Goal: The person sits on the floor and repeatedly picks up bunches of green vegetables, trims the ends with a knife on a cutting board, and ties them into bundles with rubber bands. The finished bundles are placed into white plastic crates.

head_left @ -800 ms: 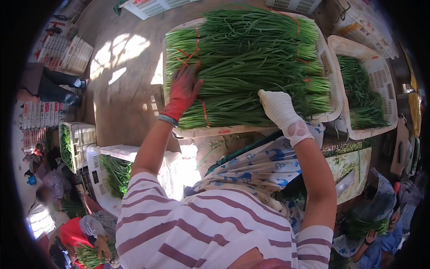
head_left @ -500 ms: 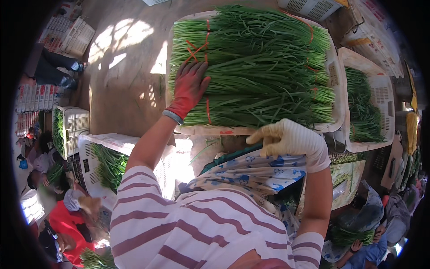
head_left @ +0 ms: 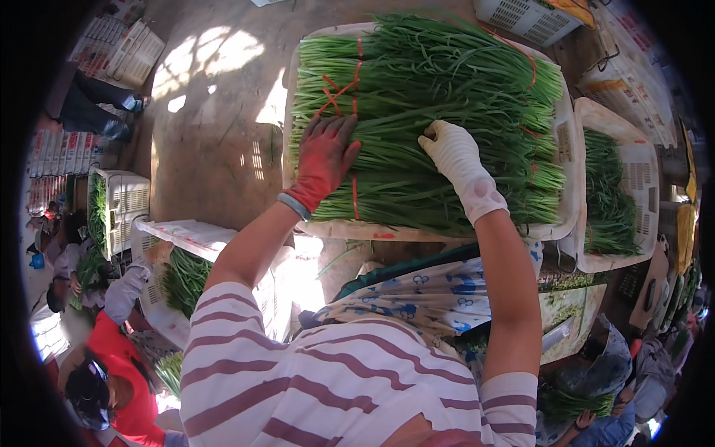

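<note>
A white plastic crate (head_left: 570, 160) in front of me is packed with green garlic chives (head_left: 447, 97), laid sideways in bundles with orange-red ties. My left hand (head_left: 325, 156), in a red glove with dark fingers, lies with its fingers spread on the pale stems at the crate's left side, just below a crossed tie. Over the middle of the chives is my right hand (head_left: 454, 153), in a cream-white glove. Its fingers are curled together against the leaves. Whether anything is between them is hidden.
To the right stands a second white crate (head_left: 639, 167) of chives. More crates are at the lower left (head_left: 156, 279) and far right (head_left: 525, 21). A person in red (head_left: 123, 372) is at lower left; another person's hand holds chives (head_left: 573, 402) at lower right.
My right hand has moved forward from the crate's near edge onto the middle of the chives, its fingers now curled. The left hand stays on the stems. The view has shifted slightly.
</note>
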A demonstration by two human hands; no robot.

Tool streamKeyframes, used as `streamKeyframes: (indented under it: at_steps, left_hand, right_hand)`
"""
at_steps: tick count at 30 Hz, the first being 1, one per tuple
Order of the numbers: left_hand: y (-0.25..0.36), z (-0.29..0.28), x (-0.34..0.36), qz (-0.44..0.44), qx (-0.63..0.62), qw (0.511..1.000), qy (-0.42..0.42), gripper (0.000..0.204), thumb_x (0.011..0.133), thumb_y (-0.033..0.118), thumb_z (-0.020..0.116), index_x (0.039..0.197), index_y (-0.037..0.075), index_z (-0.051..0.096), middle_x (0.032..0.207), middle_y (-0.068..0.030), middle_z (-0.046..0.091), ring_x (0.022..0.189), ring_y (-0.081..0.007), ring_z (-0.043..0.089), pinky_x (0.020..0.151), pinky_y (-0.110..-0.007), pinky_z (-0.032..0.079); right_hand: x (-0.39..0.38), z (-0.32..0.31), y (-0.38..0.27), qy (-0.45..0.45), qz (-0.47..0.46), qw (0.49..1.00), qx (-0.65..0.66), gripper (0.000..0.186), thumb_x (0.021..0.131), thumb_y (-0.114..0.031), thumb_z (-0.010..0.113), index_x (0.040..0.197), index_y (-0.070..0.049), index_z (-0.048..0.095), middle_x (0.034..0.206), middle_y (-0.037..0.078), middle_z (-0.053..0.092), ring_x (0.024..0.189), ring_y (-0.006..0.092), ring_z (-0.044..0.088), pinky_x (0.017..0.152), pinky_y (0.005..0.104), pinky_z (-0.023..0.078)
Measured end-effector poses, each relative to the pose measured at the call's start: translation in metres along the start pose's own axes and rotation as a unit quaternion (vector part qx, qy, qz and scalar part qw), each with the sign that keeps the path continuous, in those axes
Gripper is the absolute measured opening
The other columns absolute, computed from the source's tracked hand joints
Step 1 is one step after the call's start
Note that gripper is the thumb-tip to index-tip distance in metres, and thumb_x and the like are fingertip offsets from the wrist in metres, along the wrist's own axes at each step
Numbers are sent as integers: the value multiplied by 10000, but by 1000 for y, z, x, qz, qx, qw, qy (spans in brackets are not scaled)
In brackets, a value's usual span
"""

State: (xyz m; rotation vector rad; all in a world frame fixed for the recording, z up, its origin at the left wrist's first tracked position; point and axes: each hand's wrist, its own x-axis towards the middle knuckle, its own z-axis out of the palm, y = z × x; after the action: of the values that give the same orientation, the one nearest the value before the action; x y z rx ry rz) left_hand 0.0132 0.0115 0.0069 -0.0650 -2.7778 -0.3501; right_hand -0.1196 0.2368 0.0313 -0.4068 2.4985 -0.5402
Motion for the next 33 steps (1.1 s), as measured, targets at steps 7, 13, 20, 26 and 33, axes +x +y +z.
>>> streamKeyframes:
  at_steps: [7,13,20,26,33]
  left_hand:
    - [0,0,-1,-1,-7,1000,-9,483,923,262,618,1371,94,553,1274,-109,626,1201,-303,561,1149,-487,320]
    - [2,-4,1,7,-17,1000,-9,467,931,244,606,1378,115,564,1267,-94,631,1186,-302,565,1149,-481,320]
    - [-10,-2,-2,19,-14,1000,-11,466,942,253,599,1389,123,565,1286,-94,628,1214,-306,554,1147,-494,313]
    - [53,-6,58,99,-36,994,-31,716,921,349,652,1525,83,377,1569,-138,394,1476,-376,292,1217,-506,169]
    - [88,100,64,198,46,976,-82,802,984,518,502,1596,83,219,1640,-175,248,1506,-402,211,1207,-576,147]
  right_hand:
    - [4,5,8,-25,-43,996,77,259,922,-314,657,1071,-107,701,955,105,732,923,315,687,810,427,530]
    - [6,30,8,139,-58,987,60,203,919,-273,661,1017,-94,659,814,99,709,742,279,681,711,391,534]
    - [-112,-71,-11,-300,-165,921,183,404,878,-389,716,1130,-74,700,795,113,713,738,266,683,709,357,540]
    - [-74,-63,48,276,-266,921,-65,862,815,-542,714,1496,-113,404,1529,193,416,1434,394,346,1133,551,296]
    - [-11,-12,148,172,-168,965,-105,951,802,-722,620,1572,-257,310,1632,80,296,1496,349,260,1147,620,250]
